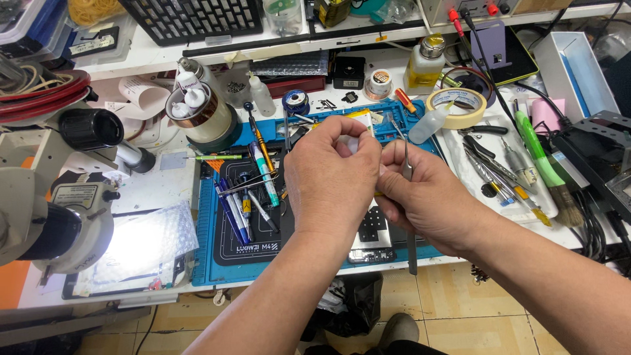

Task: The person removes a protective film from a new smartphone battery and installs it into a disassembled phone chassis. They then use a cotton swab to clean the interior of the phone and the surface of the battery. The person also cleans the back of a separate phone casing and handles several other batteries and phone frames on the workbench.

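Both hands meet above the blue mat [223, 263]: left hand [332, 174] pinches a small white part [360, 125] in curled fingers; right hand [427, 197], closed, grips tweezers [408, 167] just beside it.

A white squeeze bottle [189, 84] with a printed white label stands in the round holder at the left of the blue mat. At the back, a yellowish glass bottle [420, 66] with a metal cap carries a pale label. Left of it sits a small round tin [379, 81] with a white and orange top label. A dark tablet screen [519, 59] lies at the far right, unlit. The microscope [79, 197] bears a round pale label
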